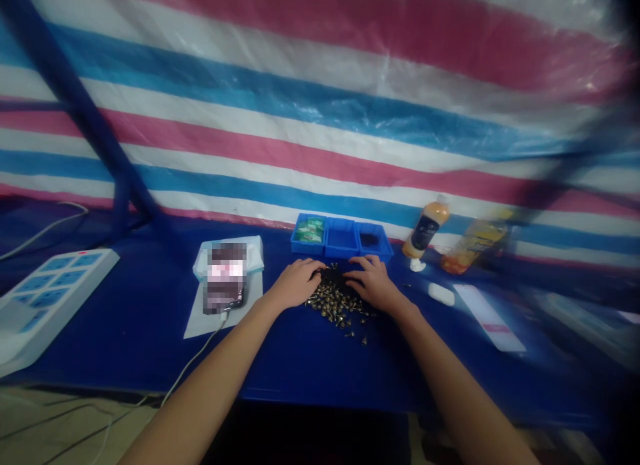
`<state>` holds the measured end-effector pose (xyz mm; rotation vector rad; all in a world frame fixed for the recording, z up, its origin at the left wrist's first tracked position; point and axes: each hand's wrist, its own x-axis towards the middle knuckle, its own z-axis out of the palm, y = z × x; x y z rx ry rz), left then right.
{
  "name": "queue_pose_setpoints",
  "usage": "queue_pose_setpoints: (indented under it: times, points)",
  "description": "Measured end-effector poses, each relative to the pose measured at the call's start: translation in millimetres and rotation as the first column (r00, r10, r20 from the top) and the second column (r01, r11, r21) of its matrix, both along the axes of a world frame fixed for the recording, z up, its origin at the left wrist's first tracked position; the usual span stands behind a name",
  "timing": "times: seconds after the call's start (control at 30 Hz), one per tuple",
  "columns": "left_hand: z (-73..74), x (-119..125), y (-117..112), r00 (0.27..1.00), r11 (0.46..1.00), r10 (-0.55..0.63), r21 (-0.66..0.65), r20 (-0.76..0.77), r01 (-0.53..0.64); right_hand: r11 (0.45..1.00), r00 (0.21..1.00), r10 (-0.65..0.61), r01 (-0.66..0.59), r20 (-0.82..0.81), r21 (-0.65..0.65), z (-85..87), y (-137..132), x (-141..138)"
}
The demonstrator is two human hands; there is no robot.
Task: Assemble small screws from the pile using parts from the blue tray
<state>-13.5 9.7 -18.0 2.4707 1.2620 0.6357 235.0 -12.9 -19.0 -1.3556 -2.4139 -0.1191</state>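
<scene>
A pile of small brass-coloured metal pieces, which look like screws (334,304), lies on the blue table. Darker pieces (332,276) are heaped at its far side, too small to make out. At the pile's left edge is my left hand (296,283), palm down with its fingers stretched toward the dark pieces. My right hand (374,282) reaches in from the right, fingers apart and fingertips at the heap. Neither hand visibly grips anything. Just beyond stand three joined blue bins: the left bin (296,246) holds green packets, the right bin (384,252) dark bits.
To the left, a phone (225,278) with a cable lies on a white packet (256,252) and paper. A power strip (55,298) sits farther left. On the right are two drink bottles (427,228), a white case (441,294) and a white phone-like slab (489,318).
</scene>
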Motion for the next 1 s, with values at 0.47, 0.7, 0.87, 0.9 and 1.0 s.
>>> queue_pose_setpoints:
  times: [0.47, 0.7, 0.87, 0.9, 1.0]
  points:
    - [-2.8, 0, 2, 1.0, 1.0, -0.011, 0.001, 0.002, 0.011, 0.998, 0.995, -0.029, 0.024, -0.091, -0.055, -10.3, 6, 6]
    - [-2.9, 0, 3, 1.0, 1.0, -0.011, -0.014, 0.007, 0.011, 0.997, 0.988, -0.028, 0.016, -0.149, -0.081, -3.9, 3, 6]
    - [-4.2, 0, 3, 1.0, 1.0, -0.017, -0.003, 0.011, 0.017, 0.995, 0.995, -0.02, 0.01, -0.098, -0.095, 4.2, -3, 10]
    - [-4.4, 0, 3, 1.0, 1.0, -0.015, -0.001, 0.011, 0.015, 0.995, 0.997, -0.012, 0.004, -0.078, -0.098, 4.1, -3, 10]
    - [-4.4, 0, 3, 1.0, 1.0, -0.007, -0.001, 0.005, 0.007, 0.996, 0.999, -0.008, 0.004, -0.045, -0.09, 1.1, -2, 8]
